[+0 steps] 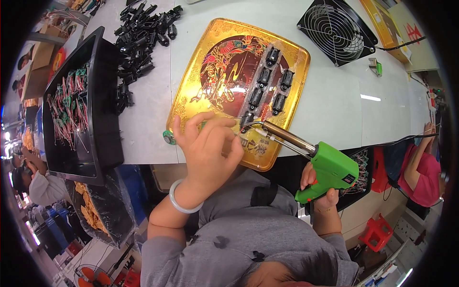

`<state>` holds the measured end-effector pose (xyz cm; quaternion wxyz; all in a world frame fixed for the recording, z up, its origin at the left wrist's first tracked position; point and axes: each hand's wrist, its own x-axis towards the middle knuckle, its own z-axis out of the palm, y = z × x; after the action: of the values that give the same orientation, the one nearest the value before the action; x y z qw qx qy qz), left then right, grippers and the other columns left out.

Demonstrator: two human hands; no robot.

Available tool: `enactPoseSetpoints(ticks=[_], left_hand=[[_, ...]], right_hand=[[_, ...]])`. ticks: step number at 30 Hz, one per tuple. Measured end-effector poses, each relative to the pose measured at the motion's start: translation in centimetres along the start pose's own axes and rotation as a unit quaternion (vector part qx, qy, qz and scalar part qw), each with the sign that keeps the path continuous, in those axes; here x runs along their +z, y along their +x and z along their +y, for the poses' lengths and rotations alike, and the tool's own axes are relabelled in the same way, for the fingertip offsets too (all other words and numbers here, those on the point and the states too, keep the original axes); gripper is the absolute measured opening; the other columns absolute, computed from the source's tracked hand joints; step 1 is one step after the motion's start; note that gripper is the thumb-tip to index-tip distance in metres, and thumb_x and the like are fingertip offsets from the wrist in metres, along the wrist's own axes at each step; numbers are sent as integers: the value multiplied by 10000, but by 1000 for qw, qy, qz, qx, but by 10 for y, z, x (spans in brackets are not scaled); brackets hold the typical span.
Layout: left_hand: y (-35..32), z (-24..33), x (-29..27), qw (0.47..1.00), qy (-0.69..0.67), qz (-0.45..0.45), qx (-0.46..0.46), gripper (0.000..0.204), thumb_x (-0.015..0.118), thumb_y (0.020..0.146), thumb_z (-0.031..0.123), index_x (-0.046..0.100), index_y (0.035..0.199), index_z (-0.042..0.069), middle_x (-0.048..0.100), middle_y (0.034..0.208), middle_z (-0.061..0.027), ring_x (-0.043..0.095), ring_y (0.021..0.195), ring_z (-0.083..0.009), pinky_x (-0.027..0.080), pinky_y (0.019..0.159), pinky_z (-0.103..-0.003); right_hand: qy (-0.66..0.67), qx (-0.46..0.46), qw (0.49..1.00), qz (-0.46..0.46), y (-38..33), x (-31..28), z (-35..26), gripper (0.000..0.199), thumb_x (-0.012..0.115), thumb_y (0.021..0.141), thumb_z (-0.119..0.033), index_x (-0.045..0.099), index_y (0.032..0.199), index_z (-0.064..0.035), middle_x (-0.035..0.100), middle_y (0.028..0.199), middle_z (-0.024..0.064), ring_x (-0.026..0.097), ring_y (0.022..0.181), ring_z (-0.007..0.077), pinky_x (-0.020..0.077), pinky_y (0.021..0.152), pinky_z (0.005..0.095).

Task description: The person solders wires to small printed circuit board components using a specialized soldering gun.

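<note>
My right hand is wrapped round the handle of a green soldering gun. The gun's metal barrel points left, and its tip meets the lowest black plastic housing in a row on a gold tray. Close by on the left, my left hand has its fingers curled in a pinch. A thin, wire-like piece runs from its fingertips to that housing; what the fingers hold is partly hidden. A green object shows beside the left hand. More housings lie on clear strips on the tray.
Left of the tray stands a black bin of wired green circuit boards. A heap of black housings lies behind it. A black fan stands at the back right, near a small metal-and-green piece. Another person sits at far right.
</note>
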<state>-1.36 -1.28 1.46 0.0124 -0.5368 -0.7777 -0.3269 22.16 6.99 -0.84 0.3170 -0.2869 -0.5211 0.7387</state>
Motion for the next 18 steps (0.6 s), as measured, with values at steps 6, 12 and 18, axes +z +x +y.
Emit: enactPoseSetpoints(ticks=[6, 12, 18], left_hand=[[0, 0, 0, 1000, 1, 0, -3, 130, 633, 642, 100, 517, 695, 121, 610, 876, 20, 479, 1000, -225, 105, 1019, -463], [-1, 0, -1, 1000, -2, -4, -2, 132, 636, 643, 101, 518, 701, 120, 608, 883, 19, 477, 1001, -222, 103, 1020, -461], [0, 0, 0, 1000, -5, -3, -8, 120, 635, 647, 99, 523, 690, 113, 617, 885, 13, 477, 999, -236, 115, 1013, -472]], right_hand=[[3, 1, 1000, -14, 3, 1, -1, 586, 483, 743, -609, 502, 718, -24, 471, 624, 71, 448, 543, 143, 358, 473, 227], [11, 8, 1000, -2, 2, 2, 1, 582, 489, 741, -602, 495, 717, -21, 477, 626, 78, 453, 546, 146, 366, 471, 223], [13, 0, 1000, -2, 2, 2, 3, 569, 506, 741, -590, 494, 711, -22, 481, 625, 80, 455, 538, 145, 367, 457, 225]])
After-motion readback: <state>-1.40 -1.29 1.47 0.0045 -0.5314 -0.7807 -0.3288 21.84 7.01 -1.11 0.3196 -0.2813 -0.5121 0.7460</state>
